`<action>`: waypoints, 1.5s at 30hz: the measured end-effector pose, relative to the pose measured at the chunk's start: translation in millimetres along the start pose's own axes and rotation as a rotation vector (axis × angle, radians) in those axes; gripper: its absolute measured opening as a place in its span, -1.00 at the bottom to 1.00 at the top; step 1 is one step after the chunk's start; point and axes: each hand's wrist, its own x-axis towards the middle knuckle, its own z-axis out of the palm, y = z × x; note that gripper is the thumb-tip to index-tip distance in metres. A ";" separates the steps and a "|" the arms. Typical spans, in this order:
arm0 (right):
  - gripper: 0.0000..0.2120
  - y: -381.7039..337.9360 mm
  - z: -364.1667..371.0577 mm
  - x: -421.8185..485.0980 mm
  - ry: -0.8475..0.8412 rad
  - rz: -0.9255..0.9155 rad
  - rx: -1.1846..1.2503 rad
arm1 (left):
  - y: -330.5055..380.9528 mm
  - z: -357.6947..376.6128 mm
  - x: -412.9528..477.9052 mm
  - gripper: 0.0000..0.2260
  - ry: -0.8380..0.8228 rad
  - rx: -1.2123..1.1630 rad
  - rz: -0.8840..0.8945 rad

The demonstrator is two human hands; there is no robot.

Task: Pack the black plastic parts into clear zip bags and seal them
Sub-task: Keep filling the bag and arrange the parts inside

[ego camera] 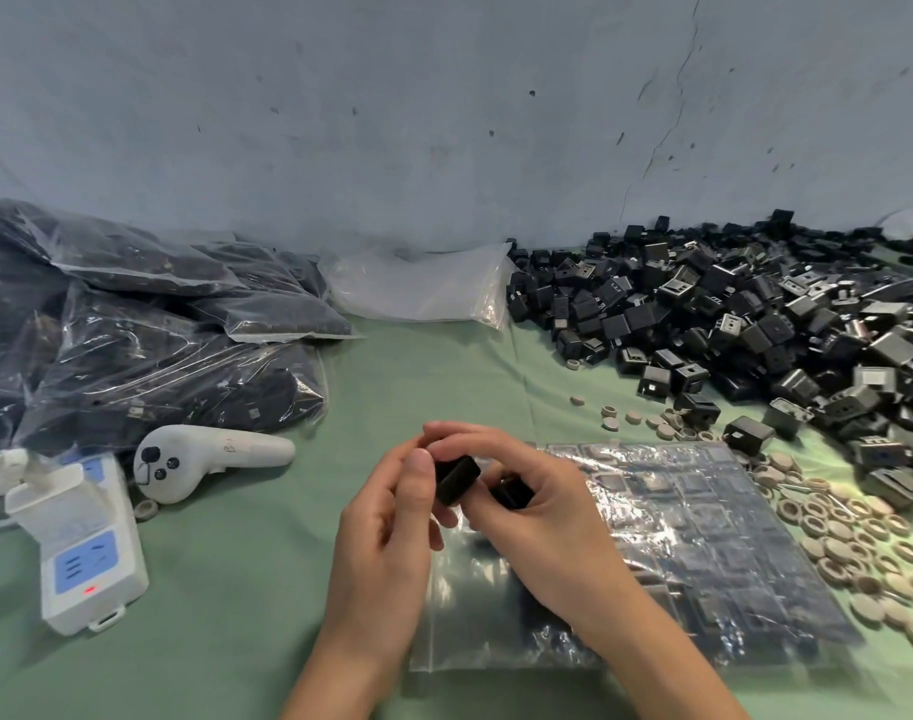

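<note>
Zip bag: the zip bag [703,537] lies flat, with rows of parts filling its right side; its near left part looks unfilled.
Left hand: the left hand [386,522] is above the bag's left edge, thumb and curled fingers pinching a black part [457,480].
Right hand: the right hand [542,517] is over the bag, fingers curled round a second black part [511,495], fingertips reaching the first.
Supply: the loose pile [755,314] is beyond the bag to the right; beige rings [849,532] are just beside its right edge.
Done work: the filled bags [132,330] are well left of the bag.
Risk, grip: with two parts crowded between the fingers, one may slip and drop outside the bag.
Risk, mixing: a ring could be swept in with the parts.
Risk, seal: a crooked part may break the rows and stop the zip closing.
</note>
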 end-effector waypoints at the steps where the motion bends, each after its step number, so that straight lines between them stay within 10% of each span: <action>1: -0.54 0.5 -0.3 -0.4 -0.012 0.008 -0.006 | -0.2 -1.0 1.0 -0.59 -0.015 -0.006 -0.008; 7: -0.54 3.5 -11.6 4.1 0.099 0.049 0.041 | -0.9 -1.7 3.3 -0.75 0.072 -0.084 -0.082; 12: -0.78 4.9 -38.5 12.8 0.364 0.298 0.627 | -6.6 -19.5 8.3 -0.84 0.373 0.310 -0.143; 22: -0.80 9.3 -45.7 17.7 0.484 0.392 0.941 | -13.4 -23.5 -1.3 -0.78 0.103 0.906 -0.124; 35: -0.80 10.3 -46.5 18.1 0.499 0.405 0.964 | -12.9 -23.2 -5.3 -0.52 0.058 0.782 -0.030; 45: -0.81 12.6 -47.0 18.9 0.517 0.407 0.963 | -12.0 -16.5 -7.9 -0.71 -0.025 0.588 -0.022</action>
